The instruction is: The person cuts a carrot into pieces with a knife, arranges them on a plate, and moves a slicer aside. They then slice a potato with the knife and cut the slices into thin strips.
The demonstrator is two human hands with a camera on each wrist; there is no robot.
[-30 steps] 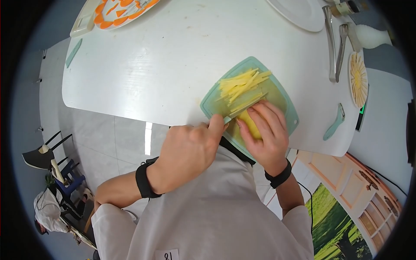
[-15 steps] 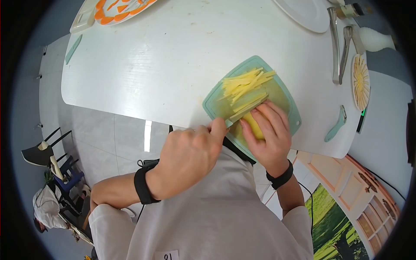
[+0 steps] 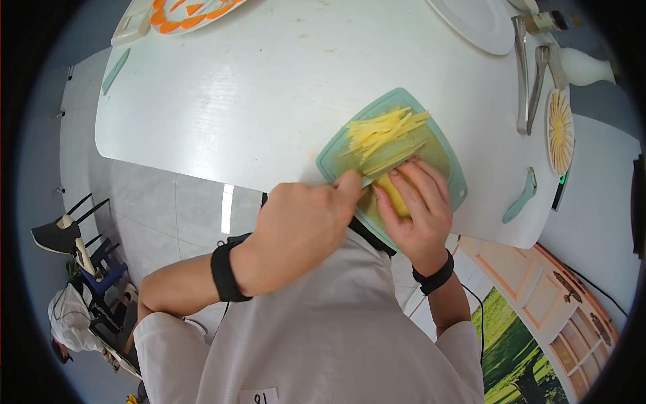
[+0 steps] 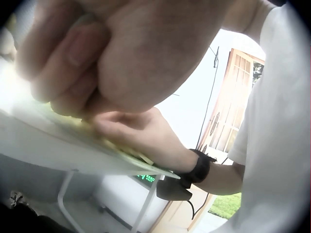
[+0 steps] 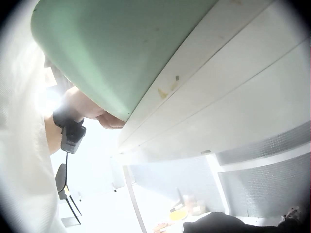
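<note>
A peeled yellow potato (image 3: 396, 195) lies on the green cutting board (image 3: 441, 145) at the table's near edge. My left hand (image 3: 296, 219) grips the light green handle of a knife, mostly hidden in the fist; the knife's blade (image 3: 385, 165) lies along the potato's far cut side. My right hand (image 3: 420, 215) holds the potato, fingertips close beside the blade. Thin yellow potato strips (image 3: 383, 131) are heaped beyond the blade. In the left wrist view the left fist (image 4: 73, 63) fills the foreground, with the right hand (image 4: 150, 138) behind it.
A green-handled peeler (image 3: 519, 202) lies to the right. Behind it are metal tongs (image 3: 525, 87) and an oval plate with fanned pale pieces (image 3: 560, 131). A white plate (image 3: 474, 27) stands at the back, a plate of orange slices (image 3: 188, 23) at back left, near a slim green object (image 3: 116, 71).
My left hand has moved slightly forward and right, pushing the knife further along the potato. My right hand keeps its hold on the potato.
</note>
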